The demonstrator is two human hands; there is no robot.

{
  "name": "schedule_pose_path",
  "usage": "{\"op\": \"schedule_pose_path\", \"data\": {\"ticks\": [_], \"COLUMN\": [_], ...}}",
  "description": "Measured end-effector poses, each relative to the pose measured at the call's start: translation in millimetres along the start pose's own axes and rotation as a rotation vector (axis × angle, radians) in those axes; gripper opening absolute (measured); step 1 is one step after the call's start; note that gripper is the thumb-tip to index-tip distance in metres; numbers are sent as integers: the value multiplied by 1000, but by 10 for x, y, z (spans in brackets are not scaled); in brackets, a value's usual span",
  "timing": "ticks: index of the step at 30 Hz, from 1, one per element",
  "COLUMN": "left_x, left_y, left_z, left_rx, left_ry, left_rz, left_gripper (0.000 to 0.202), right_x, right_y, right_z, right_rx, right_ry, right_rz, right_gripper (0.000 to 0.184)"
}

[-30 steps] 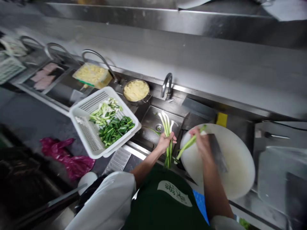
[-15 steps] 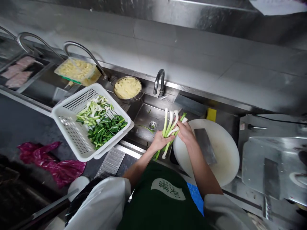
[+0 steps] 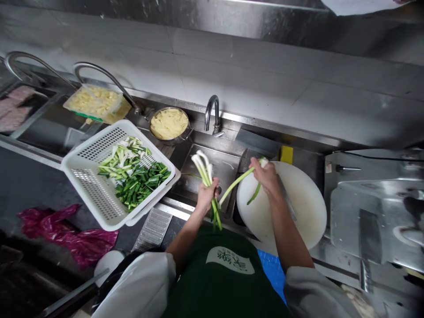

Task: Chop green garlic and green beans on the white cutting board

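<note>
My left hand [image 3: 207, 194] is closed round a bunch of spring onions [image 3: 202, 167], white ends up, at the front edge of the sink [image 3: 188, 187]. Over the left side of a round white cutting board [image 3: 306, 198], my right hand [image 3: 265, 174] grips other spring onions [image 3: 239, 180]; one long stalk slants down toward the left hand. Beneath my right forearm a cleaver [image 3: 287, 198] lies on the board, partly hidden. To the left, a white perforated basket [image 3: 88, 176] holds cut spring onions [image 3: 137, 179], pale pieces at the back and green ones in front.
Behind the basket are a pot of pale cut pieces [image 3: 168, 123] and a plastic tub [image 3: 96, 104]. A faucet [image 3: 212, 112] rises behind the sink. Another cleaver [image 3: 369, 238] lies on metal at right. A pink plastic bag [image 3: 69, 234] is at lower left.
My hands have moved apart: the left went left with its bunch, the right stayed over the board's edge with separate stalks. The view has shifted slightly. The cleaver on the board is now more covered.
</note>
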State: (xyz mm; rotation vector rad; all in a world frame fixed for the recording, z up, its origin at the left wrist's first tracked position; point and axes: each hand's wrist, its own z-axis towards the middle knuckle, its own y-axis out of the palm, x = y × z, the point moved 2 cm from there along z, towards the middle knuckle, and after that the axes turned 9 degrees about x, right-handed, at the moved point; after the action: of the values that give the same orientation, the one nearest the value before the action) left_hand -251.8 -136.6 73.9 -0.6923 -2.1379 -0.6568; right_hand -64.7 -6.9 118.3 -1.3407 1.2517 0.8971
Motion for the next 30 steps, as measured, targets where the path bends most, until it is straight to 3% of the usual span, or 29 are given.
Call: {"op": "schedule_pose_path", "data": {"ticks": [2, 5, 9, 12, 14, 16, 19, 22, 24, 25, 27, 30], "left_x": [32, 43, 0, 6, 60, 132, 124, -100, -272, -338, -411, -407], "left_y": [-42, 2, 197, 209, 109, -3, -22, 127, 153, 102, -152, -800], "left_z": [35, 51, 96, 201, 270, 289, 185, 0, -71, -78, -57, -97], "left_rx": [98, 98, -20, -35, -6, -36, -232, -497, -529, -473, -253, 66], "left_ry": [-22, -118, -228, -268, -220, -96, 36, 6, 15, 46, 140, 282], "left_rz": [-148, -229, -298, -360, -374, -343, -173, -40, -37, -38, 5, 242], "left_gripper": [54, 50, 41, 37, 40, 42, 46, 52, 57, 59, 60, 46], "right_x": [-86, -161, 3, 184, 232, 197, 83, 90, 219, 314, 549, 973], "right_y": [-113, -81, 179, 110, -105, -329, -333, 184, 669, 912, 1342, 1867], "right_z": [-29, -287, -873, -1174, -1192, -1063, -746, -493, -389, -348, -267, -142], "right_rx": [114, 214, -12, -239, -318, -283, -185, -137, -163, -227, -361, -524], "right_ry": [-14, -115, -221, -138, -16, 82, 152, 157, 156, 150, 129, 84], "right_rz": [85, 179, 97, 43, 17, 68, 302, 425, 335, 266, 152, -5], "right_gripper": [44, 36, 23, 25, 35, 38, 49, 52, 52, 53, 52, 38]}}
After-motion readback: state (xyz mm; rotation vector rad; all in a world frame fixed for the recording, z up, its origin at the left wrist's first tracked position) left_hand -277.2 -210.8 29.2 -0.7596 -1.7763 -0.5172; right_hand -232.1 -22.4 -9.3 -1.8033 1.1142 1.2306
